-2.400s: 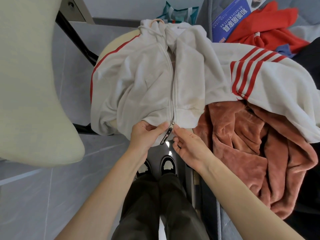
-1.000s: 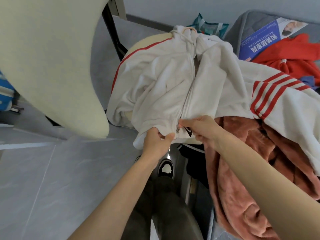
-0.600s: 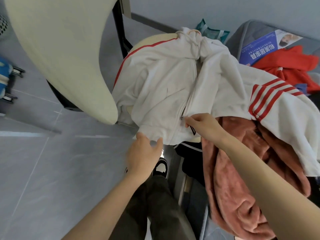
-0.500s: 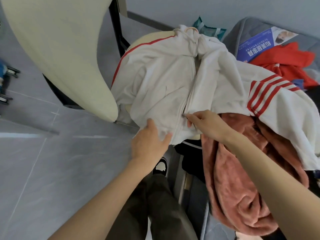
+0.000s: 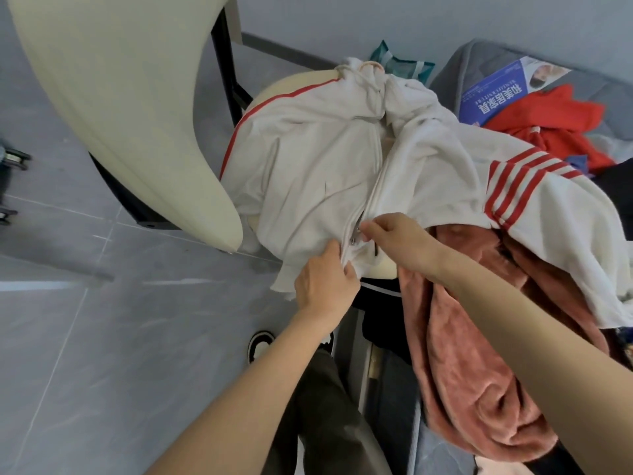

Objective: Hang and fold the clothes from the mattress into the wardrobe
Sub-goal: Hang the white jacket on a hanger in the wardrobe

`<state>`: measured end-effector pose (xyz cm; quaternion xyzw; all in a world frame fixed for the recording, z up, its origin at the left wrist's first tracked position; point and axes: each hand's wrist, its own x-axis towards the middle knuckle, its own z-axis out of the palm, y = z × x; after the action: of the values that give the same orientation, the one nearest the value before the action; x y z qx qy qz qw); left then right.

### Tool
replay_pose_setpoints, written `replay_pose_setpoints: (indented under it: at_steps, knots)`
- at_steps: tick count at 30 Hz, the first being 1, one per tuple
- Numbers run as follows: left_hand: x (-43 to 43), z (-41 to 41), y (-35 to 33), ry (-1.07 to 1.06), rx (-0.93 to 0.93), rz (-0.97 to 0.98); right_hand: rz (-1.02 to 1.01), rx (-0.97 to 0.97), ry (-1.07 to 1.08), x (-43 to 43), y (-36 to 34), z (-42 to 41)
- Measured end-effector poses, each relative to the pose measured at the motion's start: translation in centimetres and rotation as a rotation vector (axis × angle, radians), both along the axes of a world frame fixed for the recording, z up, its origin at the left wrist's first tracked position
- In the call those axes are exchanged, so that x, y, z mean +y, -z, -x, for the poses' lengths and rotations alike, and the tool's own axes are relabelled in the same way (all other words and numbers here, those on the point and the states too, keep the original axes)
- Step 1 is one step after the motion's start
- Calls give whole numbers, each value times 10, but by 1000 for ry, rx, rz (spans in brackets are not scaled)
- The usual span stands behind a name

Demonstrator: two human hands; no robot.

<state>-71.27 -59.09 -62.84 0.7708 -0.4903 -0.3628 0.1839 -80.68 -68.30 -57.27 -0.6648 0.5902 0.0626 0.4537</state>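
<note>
A white zip-up hoodie with red stripes (image 5: 308,159) lies spread over a cream chair seat (image 5: 294,85), a wooden hanger hook (image 5: 371,66) showing at its collar. My left hand (image 5: 325,282) grips the hoodie's bottom hem beside the zipper. My right hand (image 5: 397,240) pinches the zipper pull (image 5: 356,231) a short way above the hem. The hoodie's right sleeve (image 5: 534,190) drapes over a pink fleece garment (image 5: 479,354) on the mattress edge.
The cream chair back (image 5: 120,97) rises at the left. A red garment (image 5: 555,121) and a blue booklet (image 5: 496,94) lie on the grey mattress (image 5: 479,60) at the far right. A teal bag (image 5: 400,65) sits behind the chair. Grey tiled floor (image 5: 102,354) lies below.
My right hand has drawn the zipper pull up from the hem. My left hand let go briefly, then took hold of the hem again. The view shifted left.
</note>
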Motion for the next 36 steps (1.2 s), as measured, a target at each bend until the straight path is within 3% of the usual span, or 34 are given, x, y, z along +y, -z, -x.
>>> replay_pose_setpoints:
  at_steps: [3, 8, 11, 19, 26, 32, 34, 36]
  knots:
    - [4, 3, 0, -30, 45, -25, 133, 53, -25, -7, 2, -8]
    - [1, -8, -2, 66, 87, -154, 230, 5, 239, -22, 3, -2]
    - [3, -13, -8, 126, 27, -184, 151, -13, 146, -15, -5, 2]
    - [-46, -13, -25, 176, -136, -18, 49, 6, -29, -6, -26, 7]
    - [-30, -19, -17, 180, 76, -126, 23, -39, 133, -1, -14, -4]
    - [-7, -31, -5, 238, 166, -362, 102, -135, 536, -30, -15, -14]
    - [-1, -34, -5, 348, 106, -438, 163, -126, 478, -41, -20, -12]
    - [1, -35, -8, 452, -48, -438, 124, -91, 290, -44, -23, -10]
